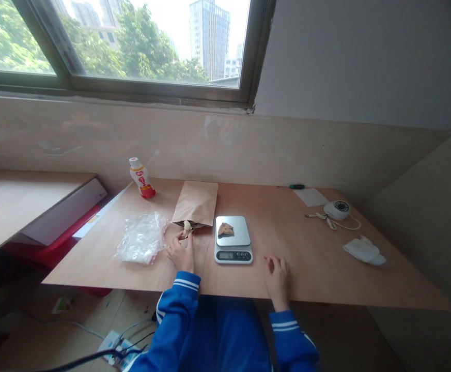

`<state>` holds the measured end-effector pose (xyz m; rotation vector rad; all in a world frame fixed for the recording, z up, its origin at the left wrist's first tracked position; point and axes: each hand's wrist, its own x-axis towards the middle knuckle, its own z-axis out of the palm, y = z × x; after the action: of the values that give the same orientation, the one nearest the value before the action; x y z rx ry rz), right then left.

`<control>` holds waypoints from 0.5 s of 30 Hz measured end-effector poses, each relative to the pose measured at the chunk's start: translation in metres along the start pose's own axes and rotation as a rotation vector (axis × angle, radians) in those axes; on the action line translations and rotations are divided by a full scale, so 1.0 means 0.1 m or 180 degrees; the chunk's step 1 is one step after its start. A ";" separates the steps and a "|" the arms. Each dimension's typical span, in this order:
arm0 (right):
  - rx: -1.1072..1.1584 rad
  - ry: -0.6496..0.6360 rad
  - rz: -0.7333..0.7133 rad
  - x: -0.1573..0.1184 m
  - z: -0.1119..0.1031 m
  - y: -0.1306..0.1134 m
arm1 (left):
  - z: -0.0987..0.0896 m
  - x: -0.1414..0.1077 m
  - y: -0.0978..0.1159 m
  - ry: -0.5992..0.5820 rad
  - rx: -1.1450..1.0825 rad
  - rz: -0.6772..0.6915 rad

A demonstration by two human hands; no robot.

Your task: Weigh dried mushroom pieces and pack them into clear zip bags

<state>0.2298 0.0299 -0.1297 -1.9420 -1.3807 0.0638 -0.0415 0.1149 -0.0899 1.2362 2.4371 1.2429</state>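
My left hand [181, 252] is closed on a small pale piece [187, 227] at the open mouth of a brown paper bag [197, 201], which lies flat on the table. Right of the bag stands a digital scale [233, 254] with a silver plate. On that plate rests a brown, irregular dried piece [226, 230]. My right hand [277, 276] rests on the table to the right of the scale, its fingers curled together; whether anything is inside them is too small to tell.
A clear plastic bag [142, 240] lies left of my left hand, with a white and red bottle [142, 178] behind it. At the right are a white camera [337, 210] with its cable, a crumpled white bag [364, 251], paper [311, 197] and a green-handled tool [297, 186].
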 end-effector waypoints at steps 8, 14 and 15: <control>-0.0039 0.0028 -0.0037 0.01 -0.02 -0.02 | -0.08 -0.51 0.43 -0.1046 -0.1407 0.1153; -0.0157 0.0144 -0.0279 0.02 -0.04 -0.04 | 0.18 -0.68 0.91 -0.1117 -0.0769 0.2248; -0.0165 0.0164 -0.0297 0.02 -0.05 -0.05 | 0.23 -0.68 0.93 -0.1126 -0.0588 0.2331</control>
<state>0.2285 0.0296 -0.1225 -1.9052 -1.4497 -0.0667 0.0702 0.1093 -0.0525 2.1620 1.6188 1.2005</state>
